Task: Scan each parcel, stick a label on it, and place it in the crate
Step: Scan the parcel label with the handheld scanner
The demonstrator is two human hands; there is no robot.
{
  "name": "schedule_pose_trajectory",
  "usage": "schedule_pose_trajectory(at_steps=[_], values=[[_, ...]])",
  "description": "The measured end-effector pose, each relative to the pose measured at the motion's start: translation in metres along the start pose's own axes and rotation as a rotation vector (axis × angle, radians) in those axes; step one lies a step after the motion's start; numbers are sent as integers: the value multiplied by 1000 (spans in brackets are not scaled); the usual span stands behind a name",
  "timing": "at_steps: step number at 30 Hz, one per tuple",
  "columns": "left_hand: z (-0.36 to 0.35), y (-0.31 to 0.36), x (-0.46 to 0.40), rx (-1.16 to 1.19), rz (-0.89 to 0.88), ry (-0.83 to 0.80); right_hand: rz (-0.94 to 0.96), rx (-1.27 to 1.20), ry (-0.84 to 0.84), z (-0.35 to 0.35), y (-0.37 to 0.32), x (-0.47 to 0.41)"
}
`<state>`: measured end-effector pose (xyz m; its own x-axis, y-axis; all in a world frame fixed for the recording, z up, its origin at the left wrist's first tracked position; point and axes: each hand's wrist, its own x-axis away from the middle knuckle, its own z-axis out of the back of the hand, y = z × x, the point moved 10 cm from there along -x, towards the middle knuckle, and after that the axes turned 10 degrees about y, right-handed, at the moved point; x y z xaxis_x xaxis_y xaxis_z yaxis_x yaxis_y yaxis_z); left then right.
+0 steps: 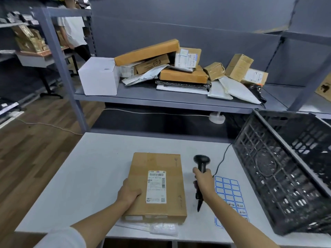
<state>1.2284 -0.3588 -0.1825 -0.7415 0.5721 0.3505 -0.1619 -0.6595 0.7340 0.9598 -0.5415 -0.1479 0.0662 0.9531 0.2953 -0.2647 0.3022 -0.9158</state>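
A flat brown cardboard parcel (pixel 157 183) lies on the white table (pixel 86 176), with a white shipping label (pixel 156 187) facing up. My left hand (pixel 129 192) rests on the parcel's near left edge and holds it down. My right hand (pixel 203 181) grips a black handheld scanner (pixel 201 163) just right of the parcel, head up and pointing away from me. A sheet of blue-bordered labels (pixel 230 192) lies on the table under my right wrist. The black plastic crate (pixel 279 169) stands tilted at the table's right side.
A grey shelf (pixel 161 99) behind the table carries a pile of brown boxes (pixel 182 76), white mailers (pixel 238 90) and a white box (pixel 100 76). The scanner's black cable (pixel 223 158) runs toward the crate. A clear plastic bag (pixel 161 228) lies at the near table edge. A person stands at far left.
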Motion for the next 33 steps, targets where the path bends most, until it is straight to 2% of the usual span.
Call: schedule_pose_trajectory(at_steps=[2,6,9,16,21,33], values=[[1,0,0,13,0,4,32,-42,-146,-16,-18,23],[2,-1,2,45,21,24,109,144,-463,-54,-31,69],[1,-2,6,70,34,41,42,199,-595,-71,-22,88],[-2,-4,10,128,53,72,-180,59,-601,-79,-9,87],[-2,-3,9,127,51,84,-197,78,-542,-78,-6,82],[-3,-5,7,131,52,64,-216,78,-535,-79,-4,76]])
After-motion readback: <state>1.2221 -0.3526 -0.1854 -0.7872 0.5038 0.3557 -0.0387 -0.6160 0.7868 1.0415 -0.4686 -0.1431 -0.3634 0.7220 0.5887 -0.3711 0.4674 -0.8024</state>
